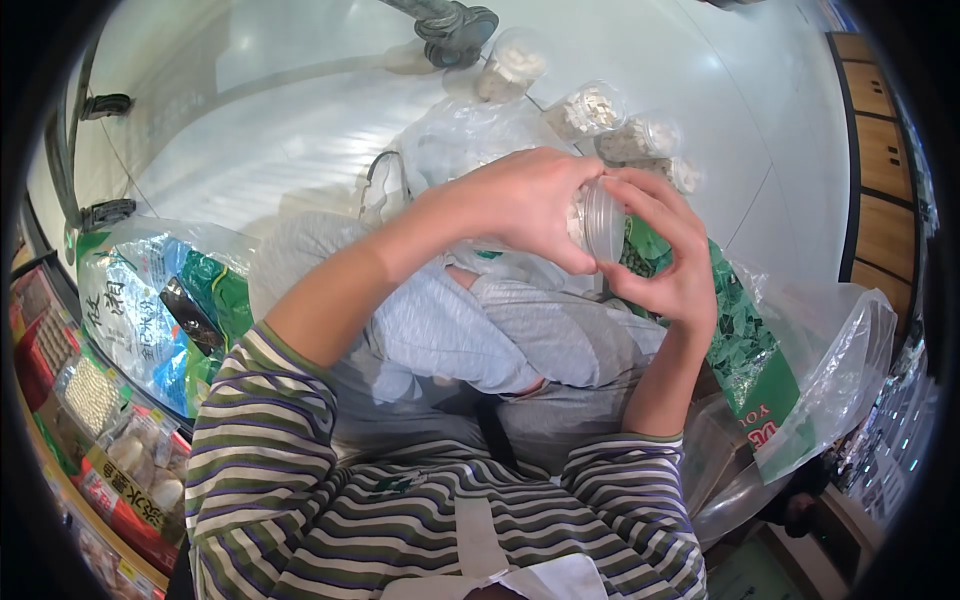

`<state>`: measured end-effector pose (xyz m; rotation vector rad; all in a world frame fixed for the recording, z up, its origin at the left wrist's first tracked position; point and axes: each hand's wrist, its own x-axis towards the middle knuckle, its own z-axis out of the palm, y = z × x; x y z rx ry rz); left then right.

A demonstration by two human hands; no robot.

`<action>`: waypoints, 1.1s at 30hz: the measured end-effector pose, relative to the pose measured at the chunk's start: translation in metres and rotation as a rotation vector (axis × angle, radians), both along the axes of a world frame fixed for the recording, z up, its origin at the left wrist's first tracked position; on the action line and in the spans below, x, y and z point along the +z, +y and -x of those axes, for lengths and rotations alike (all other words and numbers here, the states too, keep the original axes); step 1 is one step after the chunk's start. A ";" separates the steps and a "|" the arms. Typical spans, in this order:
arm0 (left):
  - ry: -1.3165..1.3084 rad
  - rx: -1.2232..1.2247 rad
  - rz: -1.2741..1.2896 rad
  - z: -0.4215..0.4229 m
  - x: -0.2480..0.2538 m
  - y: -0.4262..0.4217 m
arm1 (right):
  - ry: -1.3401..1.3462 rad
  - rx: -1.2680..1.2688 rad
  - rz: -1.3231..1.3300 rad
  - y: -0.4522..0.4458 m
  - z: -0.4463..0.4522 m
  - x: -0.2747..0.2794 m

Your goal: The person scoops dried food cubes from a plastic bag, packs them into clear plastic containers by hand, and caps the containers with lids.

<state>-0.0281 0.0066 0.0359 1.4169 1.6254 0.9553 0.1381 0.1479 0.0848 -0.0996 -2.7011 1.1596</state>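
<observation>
Above my crossed legs, my left hand (540, 205) is wrapped round the body of a clear plastic jar (578, 222) with pale pieces inside. The jar lies tilted on its side, its round clear lid end (604, 222) facing right. Thumb and fingers of my right hand (668, 245) curve round that lid end in a C shape, touching its edge. Behind my hands spreads a clear plastic bag (470, 135). Beyond it, several similar jars (588, 110) of pale pieces stand on the floor.
At the left lies a printed plastic bag (140, 310) beside shelves of packaged goods (95, 400). A large green and clear bag (750, 350) lies at the right, with wooden drawers (880, 150) beyond. Caster wheels (455, 35) on metal legs rest on the floor ahead.
</observation>
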 end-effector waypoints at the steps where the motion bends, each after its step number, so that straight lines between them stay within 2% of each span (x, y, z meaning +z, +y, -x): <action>1: -0.047 -0.070 0.078 0.002 0.000 0.000 | -0.015 0.052 -0.006 0.000 0.000 0.002; 2: -0.050 -0.067 0.078 0.004 -0.003 0.000 | -0.028 0.104 -0.013 0.001 0.000 0.003; 4: -0.230 -0.155 -0.016 0.007 -0.012 -0.001 | -0.061 0.101 -0.014 -0.004 -0.001 0.005; 6: -0.224 -0.143 -0.019 0.005 -0.017 -0.002 | -0.093 0.093 -0.015 -0.008 -0.001 0.004; 8: -0.217 -0.140 -0.022 0.002 -0.018 -0.002 | -0.213 -0.087 0.155 -0.011 -0.001 0.002; 9: -0.173 -0.112 0.023 0.001 -0.015 -0.001 | -0.214 -0.095 0.154 -0.014 -0.001 -0.001; 11: -0.131 -0.089 0.065 -0.001 -0.010 0.002 | -0.378 -0.341 0.169 -0.021 0.002 -0.011; 12: -0.054 -0.050 0.105 -0.002 -0.007 0.003 | -0.299 -0.345 -0.012 -0.025 0.004 -0.020; 13: 0.024 -0.015 0.146 -0.003 -0.006 0.004 | -0.300 -0.356 -0.009 -0.026 0.007 -0.023; 15: 0.004 0.000 0.138 -0.005 -0.009 0.003 | -0.515 -0.507 0.056 -0.027 0.012 -0.024; 17: -0.018 0.022 0.130 -0.005 -0.009 0.002 | -0.462 -0.467 0.035 -0.022 0.010 -0.027; 18: -0.039 0.048 0.081 -0.004 -0.008 0.002 | -0.151 -0.325 0.082 -0.022 0.012 -0.032; 20: -0.062 0.075 0.033 -0.005 -0.004 0.002 | -0.009 -0.223 0.099 -0.019 0.007 -0.027; 21: -0.060 0.076 0.092 -0.007 -0.002 0.003 | 0.059 -0.169 0.107 -0.019 0.006 -0.022; 23: -0.057 0.072 0.148 -0.011 -0.005 0.004 | -0.561 -0.439 0.177 -0.022 0.009 -0.012; 25: 0.138 0.237 -0.029 -0.018 -0.018 0.003 | -0.527 -0.449 0.122 -0.025 0.009 -0.015; 27: 0.083 0.180 -0.086 -0.013 -0.026 0.006 | -0.495 -0.453 0.070 -0.024 0.008 -0.026; 29: 0.024 0.128 -0.145 -0.013 -0.026 0.007 | 0.082 -0.188 -0.287 -0.019 0.007 -0.042; 31: 0.099 0.204 -0.076 -0.019 -0.020 0.006 | -0.007 -0.268 -0.222 -0.023 0.009 -0.042; 33: 0.166 0.280 -0.121 -0.025 -0.024 0.008 | -0.092 -0.358 -0.146 -0.025 0.009 -0.045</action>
